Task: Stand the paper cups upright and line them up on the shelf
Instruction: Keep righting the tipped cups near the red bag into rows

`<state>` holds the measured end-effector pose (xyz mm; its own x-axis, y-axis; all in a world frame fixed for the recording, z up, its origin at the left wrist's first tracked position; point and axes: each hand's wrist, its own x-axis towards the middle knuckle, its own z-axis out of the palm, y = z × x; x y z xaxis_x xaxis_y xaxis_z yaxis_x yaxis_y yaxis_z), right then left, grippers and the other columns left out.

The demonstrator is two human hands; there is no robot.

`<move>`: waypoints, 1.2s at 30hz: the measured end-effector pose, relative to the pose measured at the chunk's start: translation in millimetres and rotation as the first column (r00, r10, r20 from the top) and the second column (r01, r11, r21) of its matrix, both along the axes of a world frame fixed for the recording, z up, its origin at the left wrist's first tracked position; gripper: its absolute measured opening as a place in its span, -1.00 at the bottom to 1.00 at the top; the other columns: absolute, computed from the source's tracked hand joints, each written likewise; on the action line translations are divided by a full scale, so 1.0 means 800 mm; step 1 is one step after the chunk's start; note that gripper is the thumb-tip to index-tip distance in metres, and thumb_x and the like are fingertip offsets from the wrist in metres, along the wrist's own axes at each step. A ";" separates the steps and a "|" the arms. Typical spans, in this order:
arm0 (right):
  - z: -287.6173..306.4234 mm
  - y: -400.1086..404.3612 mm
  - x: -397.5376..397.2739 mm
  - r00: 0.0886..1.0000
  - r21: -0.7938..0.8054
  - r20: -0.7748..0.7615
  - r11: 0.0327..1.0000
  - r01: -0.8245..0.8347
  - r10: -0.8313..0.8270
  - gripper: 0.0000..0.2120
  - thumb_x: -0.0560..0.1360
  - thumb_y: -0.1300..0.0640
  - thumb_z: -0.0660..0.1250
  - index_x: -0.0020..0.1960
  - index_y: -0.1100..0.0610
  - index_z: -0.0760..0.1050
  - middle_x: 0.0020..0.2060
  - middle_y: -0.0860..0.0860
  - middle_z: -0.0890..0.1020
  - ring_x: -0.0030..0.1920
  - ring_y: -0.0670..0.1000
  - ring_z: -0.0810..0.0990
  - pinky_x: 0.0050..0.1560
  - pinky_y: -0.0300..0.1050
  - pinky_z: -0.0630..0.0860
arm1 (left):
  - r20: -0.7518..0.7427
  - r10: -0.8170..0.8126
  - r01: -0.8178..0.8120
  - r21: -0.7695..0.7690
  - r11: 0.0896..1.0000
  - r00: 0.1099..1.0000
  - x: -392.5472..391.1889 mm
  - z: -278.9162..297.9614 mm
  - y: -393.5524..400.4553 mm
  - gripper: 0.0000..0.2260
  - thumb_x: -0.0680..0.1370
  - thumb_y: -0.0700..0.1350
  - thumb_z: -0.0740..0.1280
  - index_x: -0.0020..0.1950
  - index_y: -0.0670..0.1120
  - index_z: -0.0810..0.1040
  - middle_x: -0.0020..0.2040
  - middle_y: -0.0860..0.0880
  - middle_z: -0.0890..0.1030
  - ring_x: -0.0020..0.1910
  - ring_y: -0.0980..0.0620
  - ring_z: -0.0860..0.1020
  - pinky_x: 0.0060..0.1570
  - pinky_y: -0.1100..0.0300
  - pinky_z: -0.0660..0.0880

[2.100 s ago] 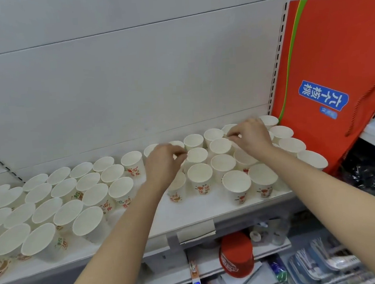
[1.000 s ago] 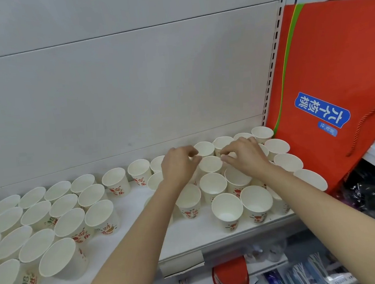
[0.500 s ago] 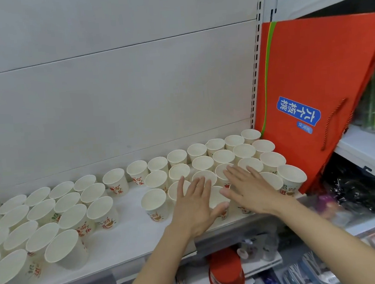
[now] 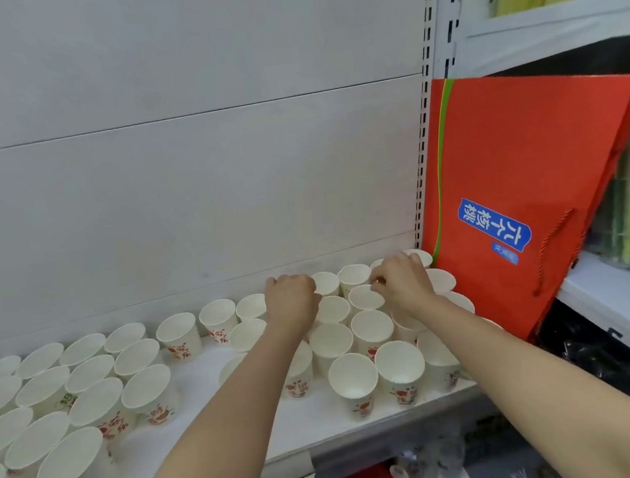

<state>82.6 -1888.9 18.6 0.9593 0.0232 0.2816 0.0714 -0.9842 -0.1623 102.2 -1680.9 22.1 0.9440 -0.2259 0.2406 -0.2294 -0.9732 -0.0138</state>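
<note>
The paper cups (image 4: 353, 381) stand upright, crowded toward the shelf's (image 4: 312, 420) right end. Lining-up is under way: the left hand (image 4: 292, 301) and right hand (image 4: 400, 283) curl over back-row cups; whether either grips one I cannot tell. Next, nudge rims gently into rows.

Both hands — left hand (image 4: 291, 301), right hand (image 4: 402, 284) — curled over upright paper cups (image 4: 371, 326) at 1 o'clock on the shelf (image 4: 312, 420); grip apparently pinching, unconfirmed.

White paper cups (image 4: 353, 377) stand upright in rows on the shelf (image 4: 313, 422).
</note>
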 end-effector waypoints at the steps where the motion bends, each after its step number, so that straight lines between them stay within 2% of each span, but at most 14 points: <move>1: -0.001 -0.001 0.010 1.000 -0.036 -0.010 0.999 0.004 -0.004 -0.85 0.50 0.02 0.34 0.01 -0.04 0.65 -0.08 -0.05 0.67 0.04 0.05 0.46 0.06 -0.03 0.28 | -0.002 0.009 -0.009 0.037 0.999 1.000 0.006 -0.003 -0.003 -0.81 0.56 0.05 0.27 0.01 0.01 0.63 -0.04 0.00 0.67 -0.01 -0.05 0.56 0.01 0.09 0.28; 6: -0.017 0.000 0.036 0.999 -0.104 -0.036 0.994 0.035 -0.039 -0.85 0.47 -0.04 0.37 -0.06 -0.02 0.66 -0.12 -0.04 0.65 0.01 0.04 0.47 0.06 -0.05 0.28 | -0.046 0.057 -0.054 0.059 0.997 0.997 0.026 -0.027 -0.006 -0.81 0.53 0.06 0.28 -0.02 0.00 0.62 -0.09 -0.02 0.66 -0.06 -0.04 0.58 0.00 0.10 0.28; 9: -0.027 0.000 0.047 0.997 -0.076 -0.049 0.995 0.064 -0.068 -0.87 0.44 -0.07 0.40 -0.11 -0.04 0.65 -0.12 -0.03 0.62 -0.01 0.06 0.46 0.04 -0.06 0.30 | -0.047 0.062 -0.060 0.029 0.998 0.997 0.032 -0.039 -0.007 -0.83 0.52 0.03 0.27 -0.06 0.00 0.62 -0.11 0.00 0.65 -0.08 -0.03 0.58 -0.02 0.10 0.28; 13: -0.023 0.007 0.053 0.998 -0.059 -0.032 0.996 0.060 -0.062 -0.91 0.47 0.00 0.39 -0.09 -0.03 0.66 -0.12 -0.03 0.61 0.00 0.05 0.45 0.10 -0.08 0.32 | 0.000 0.118 -0.118 0.007 0.993 0.993 0.032 -0.041 -0.008 -0.85 0.51 -0.08 0.24 -0.09 -0.03 0.61 -0.14 -0.02 0.64 -0.13 -0.05 0.56 -0.11 0.12 0.23; 19: -0.023 0.012 0.051 0.999 -0.026 0.001 0.999 0.038 -0.038 -0.92 0.46 0.02 0.41 -0.10 -0.01 0.66 -0.16 -0.05 0.62 -0.01 0.02 0.45 0.15 -0.08 0.29 | -0.027 0.131 -0.132 -0.036 0.991 0.991 0.029 -0.044 -0.009 -0.88 0.51 -0.04 0.27 -0.10 -0.02 0.58 -0.12 -0.02 0.65 -0.09 -0.06 0.59 -0.06 0.10 0.29; 21: -0.023 0.009 0.048 0.999 0.062 0.024 0.998 0.021 -0.023 -0.95 0.44 0.05 0.42 -0.13 -0.01 0.65 -0.19 -0.05 0.62 -0.02 0.03 0.47 0.12 -0.08 0.30 | -0.035 0.097 -0.100 -0.105 0.989 0.995 0.026 -0.040 -0.006 -0.85 0.50 0.03 0.29 -0.09 0.00 0.61 -0.13 0.01 0.64 -0.07 -0.05 0.58 -0.03 0.10 0.33; 24: -0.012 -0.001 0.034 0.994 0.159 0.102 0.986 -0.048 0.032 -0.98 0.42 0.07 0.43 -0.18 -0.04 0.63 -0.24 -0.10 0.64 -0.07 0.02 0.51 0.02 -0.08 0.27 | 0.036 -0.039 0.049 -0.332 0.942 0.999 -0.001 -0.023 0.010 -0.88 0.46 0.01 0.36 -0.05 0.08 0.66 -0.14 0.08 0.66 -0.12 0.06 0.58 -0.04 0.12 0.44; 27: 0.001 -0.013 -0.003 0.977 0.190 0.054 0.958 -0.212 0.206 -0.94 0.38 0.10 0.46 -0.23 -0.06 0.65 -0.30 -0.18 0.63 -0.14 -0.07 0.49 0.05 -0.04 0.30 | 0.017 -0.247 0.229 -0.439 0.869 0.969 -0.051 -0.012 0.038 -0.89 0.42 -0.06 0.44 -0.09 0.11 0.69 -0.19 0.16 0.65 -0.25 0.18 0.52 -0.14 0.21 0.43; 31: 0.002 -0.011 -0.059 0.935 0.234 -0.016 0.910 -0.341 0.355 -0.98 0.35 -0.01 0.47 -0.24 -0.13 0.65 -0.33 -0.24 0.62 -0.14 -0.15 0.47 0.07 -0.07 0.29 | -0.061 -0.372 0.338 -0.298 0.893 0.926 -0.090 -0.022 0.056 -0.83 0.41 -0.04 0.44 -0.03 0.16 0.67 -0.13 0.16 0.64 -0.11 0.10 0.50 -0.03 0.14 0.40; 36: 0.000 0.013 -0.081 0.946 0.109 -0.032 0.942 -0.317 0.322 -0.90 0.41 -0.10 0.40 -0.20 -0.10 0.65 -0.29 -0.17 0.60 -0.12 -0.10 0.36 -0.03 -0.14 0.16 | -0.053 -0.357 0.347 -0.135 0.928 0.933 -0.090 -0.032 0.034 -0.86 0.50 0.04 0.37 0.02 0.16 0.67 -0.03 0.12 0.65 -0.01 0.02 0.48 0.00 0.13 0.31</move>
